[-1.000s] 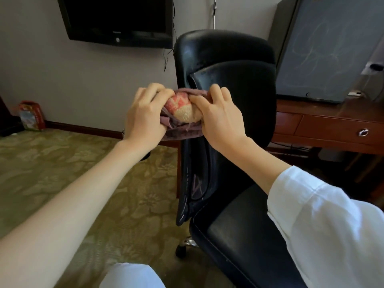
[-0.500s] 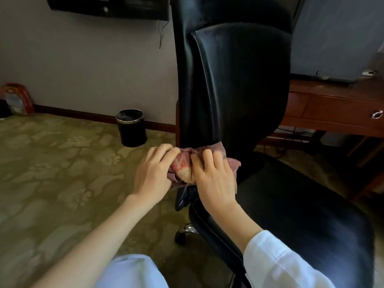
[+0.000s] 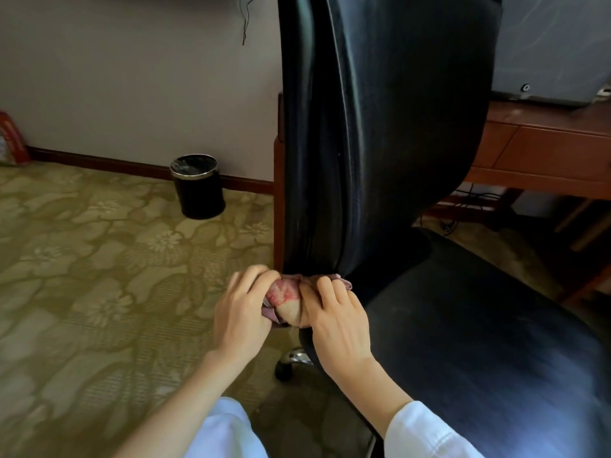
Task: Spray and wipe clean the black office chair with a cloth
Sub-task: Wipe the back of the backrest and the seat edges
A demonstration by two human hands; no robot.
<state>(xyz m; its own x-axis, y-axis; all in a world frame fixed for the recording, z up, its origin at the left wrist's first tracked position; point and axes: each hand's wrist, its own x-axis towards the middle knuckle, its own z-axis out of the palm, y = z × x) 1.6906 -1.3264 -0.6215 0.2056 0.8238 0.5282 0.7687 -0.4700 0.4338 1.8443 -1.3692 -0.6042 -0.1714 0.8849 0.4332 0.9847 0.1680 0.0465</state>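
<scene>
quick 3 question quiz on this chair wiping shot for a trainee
1. True or false: the right hand alone grips the cloth.
2. Where on the backrest is the cloth: A) top edge B) bottom end C) middle?
3. What black thing stands on the carpet by the wall?
Key: 1 false, the left hand grips it too; 2 B; 3 the waste bin.
</scene>
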